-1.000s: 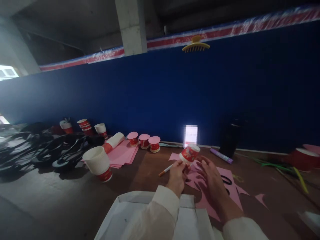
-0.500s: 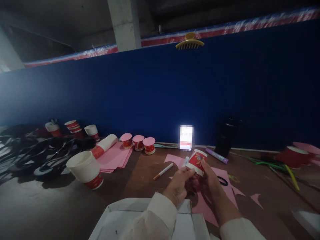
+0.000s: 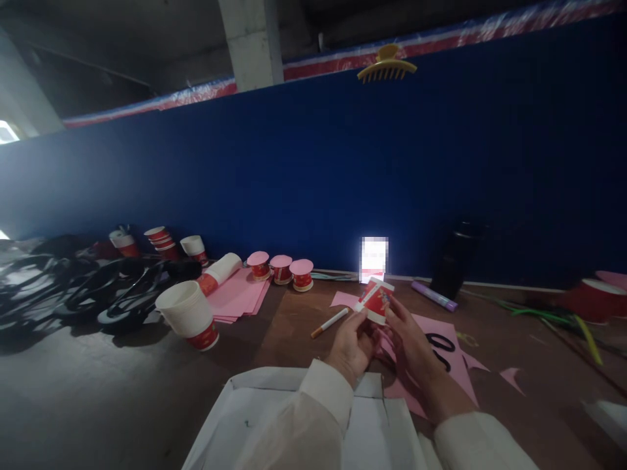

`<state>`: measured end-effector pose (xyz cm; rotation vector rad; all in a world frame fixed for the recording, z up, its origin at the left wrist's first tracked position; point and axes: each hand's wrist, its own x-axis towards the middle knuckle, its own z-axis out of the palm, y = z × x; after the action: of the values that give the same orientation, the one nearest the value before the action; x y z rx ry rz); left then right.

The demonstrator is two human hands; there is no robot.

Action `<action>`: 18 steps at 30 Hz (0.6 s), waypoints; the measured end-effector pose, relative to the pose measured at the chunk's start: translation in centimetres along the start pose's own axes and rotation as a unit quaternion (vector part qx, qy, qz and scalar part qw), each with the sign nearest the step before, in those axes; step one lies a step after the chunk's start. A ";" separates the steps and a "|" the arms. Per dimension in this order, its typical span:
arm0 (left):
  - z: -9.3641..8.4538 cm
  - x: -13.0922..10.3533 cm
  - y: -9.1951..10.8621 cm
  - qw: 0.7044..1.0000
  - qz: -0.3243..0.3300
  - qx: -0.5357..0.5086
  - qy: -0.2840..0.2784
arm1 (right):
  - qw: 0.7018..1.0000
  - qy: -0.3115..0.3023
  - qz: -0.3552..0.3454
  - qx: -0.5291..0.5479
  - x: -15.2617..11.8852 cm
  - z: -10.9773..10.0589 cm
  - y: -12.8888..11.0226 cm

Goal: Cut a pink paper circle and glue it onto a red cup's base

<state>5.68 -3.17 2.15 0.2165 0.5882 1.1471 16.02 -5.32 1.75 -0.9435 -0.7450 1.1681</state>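
Between my two hands is a short red and white paper cup piece [image 3: 375,300] with a printed figure on it. My left hand [image 3: 351,346] grips its lower left edge, thumb on the front. The fingers of my right hand [image 3: 406,333] press on its right side. Pink paper [image 3: 453,346] lies under and beside my right hand, with black-handled scissors [image 3: 441,343] on it, their blades hidden. A brown and white pen-like stick [image 3: 330,323] lies left of my hands. Three red cup pieces with pink round tops [image 3: 301,274] stand further left.
A stack of paper cups [image 3: 189,313] leans at the left near pink sheets [image 3: 238,297]. A purple marker [image 3: 434,296] and a black bottle [image 3: 451,261] are beyond my right hand. A white box [image 3: 264,385] sits in front of me. A blue partition [image 3: 294,170] closes the back.
The cup piece has turned slightly in my hands, and both hands still hold it. My view has shifted a little, so the table things appear further right and higher.
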 end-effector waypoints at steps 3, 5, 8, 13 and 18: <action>-0.4 0.2 -0.9 0.997 -0.031 0.019 -0.069 | 1.000 0.001 0.008 -0.028 0.5 -0.4 0.5; -0.7 0.5 -1.2 0.996 -0.046 0.019 -0.080 | 0.999 0.011 0.026 -0.038 0.9 -0.7 0.7; -0.9 0.7 -1.3 0.995 -0.075 -0.023 -0.069 | 0.998 0.020 0.044 -0.031 1.1 -1.0 0.8; -0.3 0.4 -1.1 0.991 -0.077 -0.067 -0.081 | 0.999 -0.012 0.025 -0.031 0.1 -0.2 0.4; 0.1 0.2 2.0 0.993 -0.009 -0.068 -0.095 | 1.000 0.004 -0.011 -0.005 -0.1 0.0 0.4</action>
<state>4.20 -2.19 3.11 0.2000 0.3418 1.1302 15.86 -5.42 1.35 -0.9462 -0.7536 1.1425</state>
